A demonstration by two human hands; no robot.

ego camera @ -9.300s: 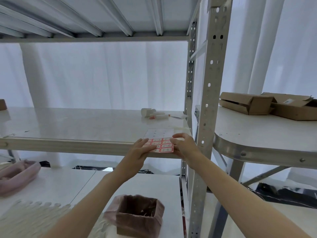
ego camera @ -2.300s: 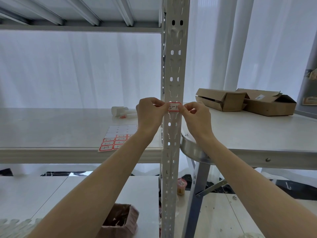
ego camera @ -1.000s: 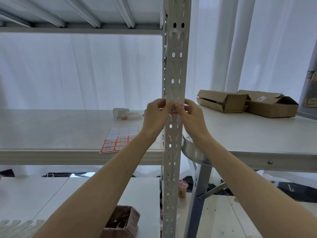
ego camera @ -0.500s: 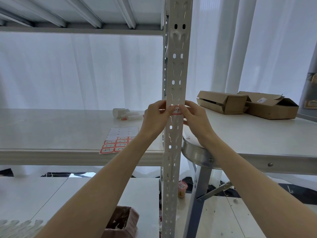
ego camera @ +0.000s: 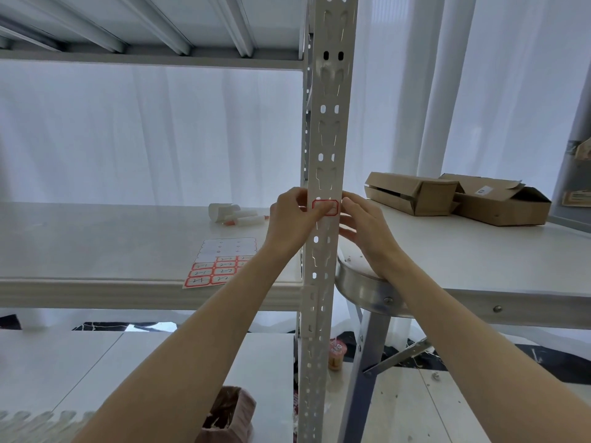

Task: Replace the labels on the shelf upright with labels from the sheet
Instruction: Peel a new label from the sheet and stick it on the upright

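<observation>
A red-bordered label (ego camera: 326,207) lies flat on the front face of the grey perforated shelf upright (ego camera: 329,139), at hand height. My left hand (ego camera: 292,223) is curled round the upright's left edge, with its thumb pressing the label's lower left corner. On the other side, my right hand (ego camera: 364,230) rests at the upright's right edge, fingers loosely apart, fingertips just beside the label and holding nothing. The label sheet (ego camera: 220,265) lies at the front edge of the white shelf board (ego camera: 96,244); its upper rows are bare and its lower rows hold red labels.
A white roll and markers (ego camera: 233,214) lie further back on the shelf. Two open cardboard boxes (ego camera: 457,198) sit on the round-cornered table (ego camera: 479,260) at right. A brown lined bin (ego camera: 227,417) and a small cup (ego camera: 336,354) stand below.
The label, held between both hands' fingers a second ago, now sits flat on the upright with its face showing. My right fingers have drawn off to the right edge.
</observation>
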